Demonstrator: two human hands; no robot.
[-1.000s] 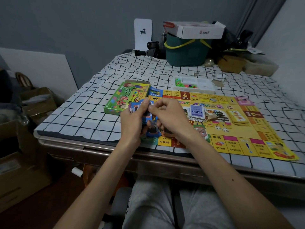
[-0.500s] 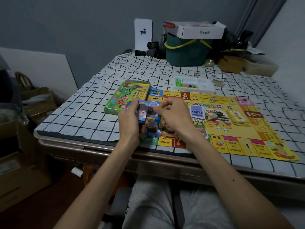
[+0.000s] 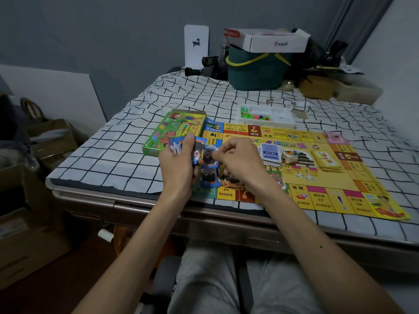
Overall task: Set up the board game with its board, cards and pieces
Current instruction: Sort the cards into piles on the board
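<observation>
The person sat at the near edge of a table covered by a white cloth (image 3: 108, 162) with a black grid, both bare forearms reaching out over it. The left hand (image 3: 179, 165) was curled round a stack of cards (image 3: 180, 146), thumb up along its face, holding it just above the near left corner of the board (image 3: 328, 184). The right hand (image 3: 240, 159) was close beside it, fingers bent in, thumb and forefinger pinching the edge of a single card (image 3: 209, 156) with a dark cartoon figure on it, which was touching or nearly touching the stack; I couldn't tell which. Below the hands a couple of picture cards (image 3: 210, 179) lay face up on the board's corner. The board itself – yellow, with coloured squares round its rim – lay flat and open on the cloth, running off to the right. Near its middle sat a loose pile of blue cards (image 3: 271, 152), then a neater pile of yellow cards (image 3: 326, 160) further right, with two white dice (image 3: 303, 176) in front of them. A green game box (image 3: 172, 130) lay against the board's far left corner, and a pale tray (image 3: 283, 123) with small bright pieces (image 3: 247, 113) in one end sat just beyond the far edge. At the back of the table stood a green bucket (image 3: 256, 73) with a white box (image 3: 274, 43) resting on top.
</observation>
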